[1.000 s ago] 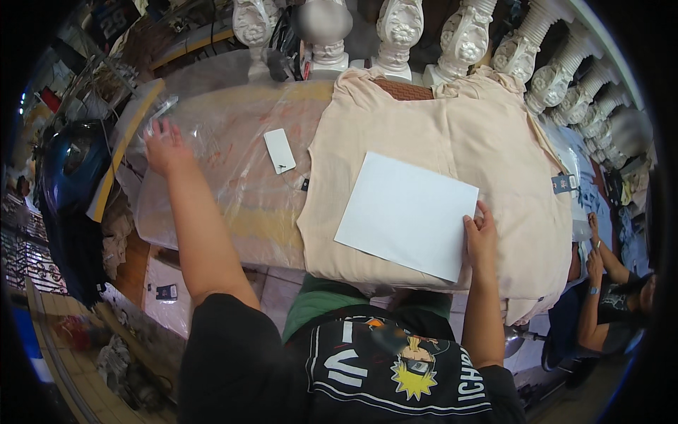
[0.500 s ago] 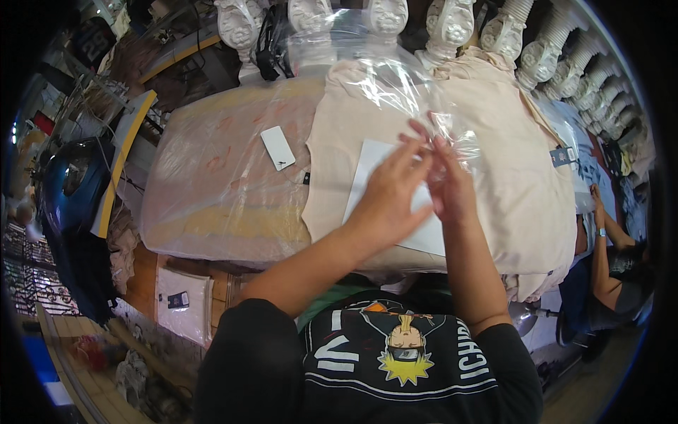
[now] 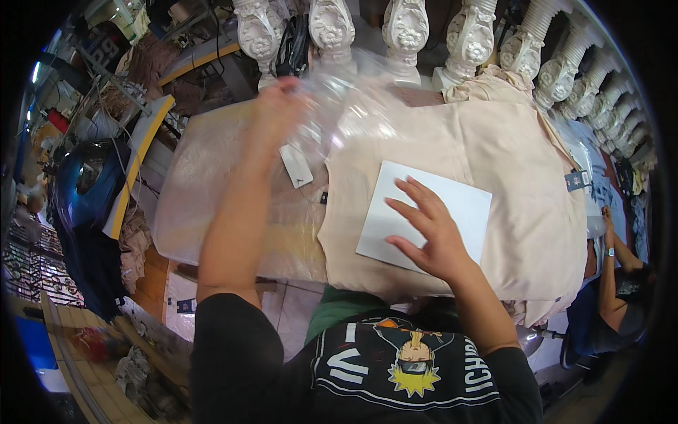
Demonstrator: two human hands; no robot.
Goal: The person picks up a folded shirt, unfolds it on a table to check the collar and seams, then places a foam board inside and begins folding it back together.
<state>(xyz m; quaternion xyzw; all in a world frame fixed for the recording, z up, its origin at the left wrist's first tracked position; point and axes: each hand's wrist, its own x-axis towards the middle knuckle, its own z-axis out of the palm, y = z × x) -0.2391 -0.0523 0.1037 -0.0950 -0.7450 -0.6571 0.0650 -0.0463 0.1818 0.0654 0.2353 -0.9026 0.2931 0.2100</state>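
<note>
My left hand [image 3: 275, 113], blurred by motion, reaches to the far left-middle of the work surface. It grips one side of a clear plastic bag [image 3: 357, 106], which trails rightward from it. My right hand [image 3: 431, 230] is open, fingers spread, over a white rectangular board [image 3: 466, 205]. That board lies on a pale beige garment [image 3: 530, 162] spread flat. A white tag [image 3: 296, 167] rests left of the garment, close below my left hand.
Clear plastic sheeting [image 3: 212, 191] covers the surface's left part. White carved balusters [image 3: 332, 28] line the far side. A yellow-edged shelf [image 3: 141, 166] and a blue-black motorcycle [image 3: 88, 177] stand left. At the right, another person's arm [image 3: 609, 275] reaches towards blue garments.
My hands have parted. The left swung far and left with the plastic bag, uncovering the white board. The right came down over the board and spread its fingers. The view shifted slightly.
</note>
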